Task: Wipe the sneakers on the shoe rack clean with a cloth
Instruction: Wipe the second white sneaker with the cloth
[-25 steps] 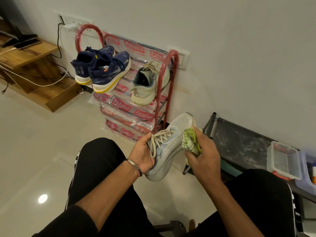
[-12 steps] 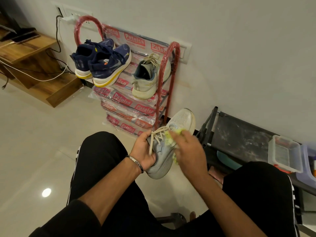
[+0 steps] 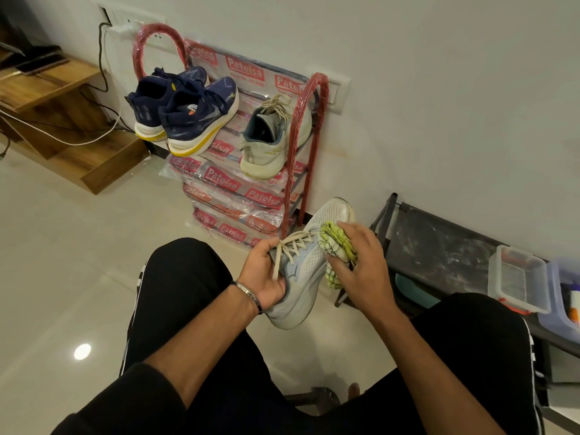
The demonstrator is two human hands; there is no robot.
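On a glossy pale floor by a white wall, your left hand (image 3: 266,274) grips the pale sneaker (image 3: 309,265) in front of the red shoe rack (image 3: 309,127); your right hand (image 3: 361,262) presses a bunched green cloth (image 3: 337,246) against its side. Its mate (image 3: 270,142) and navy sneakers (image 3: 185,111) sit on the rack's top shelf.

Wooden stepped shelf (image 3: 59,127) stands at left against wall. White cable (image 3: 78,140) runs across it from wall socket plate (image 3: 131,22). Low black rack (image 3: 439,249) at right carries clear plastic container (image 3: 518,282), red clips. Blue-lilac tub (image 3: 565,293) just beside it, at frame edge.
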